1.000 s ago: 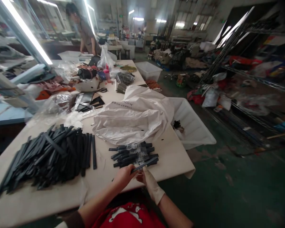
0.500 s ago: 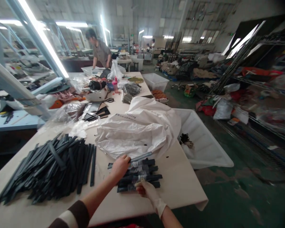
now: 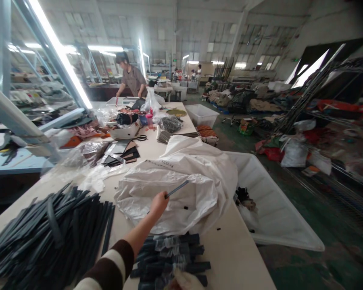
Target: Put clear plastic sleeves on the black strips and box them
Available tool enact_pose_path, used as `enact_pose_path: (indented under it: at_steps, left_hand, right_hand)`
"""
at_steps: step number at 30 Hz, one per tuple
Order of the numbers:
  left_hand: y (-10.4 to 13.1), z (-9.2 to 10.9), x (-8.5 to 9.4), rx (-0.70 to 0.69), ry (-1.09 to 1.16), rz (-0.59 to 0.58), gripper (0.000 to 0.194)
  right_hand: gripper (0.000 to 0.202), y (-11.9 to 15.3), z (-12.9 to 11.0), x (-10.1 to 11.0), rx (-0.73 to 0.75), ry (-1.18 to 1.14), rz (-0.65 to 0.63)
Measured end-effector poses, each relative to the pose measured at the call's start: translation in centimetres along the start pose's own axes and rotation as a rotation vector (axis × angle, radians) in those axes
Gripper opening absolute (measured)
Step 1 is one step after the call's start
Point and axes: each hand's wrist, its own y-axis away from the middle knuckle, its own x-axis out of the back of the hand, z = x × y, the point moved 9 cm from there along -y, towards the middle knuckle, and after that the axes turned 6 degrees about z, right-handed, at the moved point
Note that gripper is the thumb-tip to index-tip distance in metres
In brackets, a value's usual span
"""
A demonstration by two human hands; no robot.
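My left hand (image 3: 159, 203) is closed around one end of a narrow dark strip (image 3: 178, 188), its other end pointing up and right over the white sack (image 3: 172, 189). At the bottom edge, my gloved right hand (image 3: 186, 280) is partly cut off. Its fingers look curled, low against the bundles of dark strips (image 3: 193, 239), which are wrapped with clear plastic bands. Whatever it may pinch is hidden. A large loose pile of dark strips (image 3: 48, 237) lies on the table left of my left arm.
A white bin (image 3: 278, 205) stands against the table's right side. Scissors (image 3: 140, 137), dark flat pieces (image 3: 128, 155) and clear plastic bags (image 3: 87, 155) lie farther up the table (image 3: 232, 257). A co-worker (image 3: 131, 78) stands at its far end. A metal rack (image 3: 308, 88) is at right.
My left hand has lifted the strip up and away from the bundles, over the sack. The view has tilted up, so the bundles and my right hand appear lower.
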Motion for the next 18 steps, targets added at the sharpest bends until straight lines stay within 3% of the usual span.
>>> enact_pose_path:
  at_steps: [4,9,13,18]
  left_hand:
    - [6.4,-0.9,2.1,-0.011,0.177,-0.054,0.024]
    - [14.2,-2.2,5.4,0.055,0.664,-0.154,0.029]
    - [17.1,-4.5,7.8,0.104,0.726,-0.068,0.034]
    - [20.4,-6.6,9.4,0.175,0.668,-0.045,0.033]
  right_hand:
    - [0.051,-0.4,-7.0,-2.3,0.097,-0.294,-0.071]
    - [0.04,0.6,-12.5,-9.3,0.026,-0.502,-0.325]
    - [0.023,2.2,-12.5,-12.8,0.104,-0.513,-0.361]
    - [0.033,1.3,-11.0,-11.8,0.144,-0.649,-0.16]
